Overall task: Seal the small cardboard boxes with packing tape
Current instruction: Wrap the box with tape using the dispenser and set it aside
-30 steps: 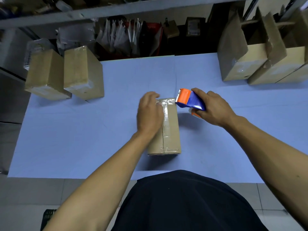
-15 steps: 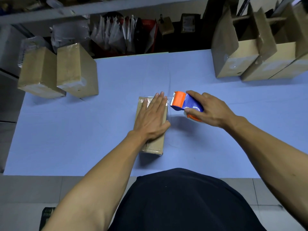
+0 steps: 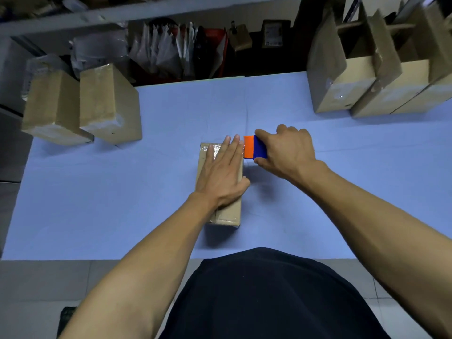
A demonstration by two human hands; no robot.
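A small cardboard box (image 3: 228, 212) lies lengthwise in the middle of the blue table (image 3: 97, 192), with clear tape shining across its far end. My left hand (image 3: 221, 173) presses flat on the box top, fingers spread and pointing away from me. My right hand (image 3: 288, 152) grips an orange and blue tape dispenser (image 3: 254, 146), whose orange head touches the box's far right corner beside my left fingertips.
Two taped boxes (image 3: 107, 106) stand at the far left of the table. Several open boxes (image 3: 342, 77) with raised flaps stand at the far right. A shelf with bags and packets (image 3: 171, 50) runs behind the table. The table's near edge meets a tiled floor.
My left hand went from gripping the box's far end to lying flat on top. The box shifted left and straightened. The dispenser closed in on the box's far right corner.
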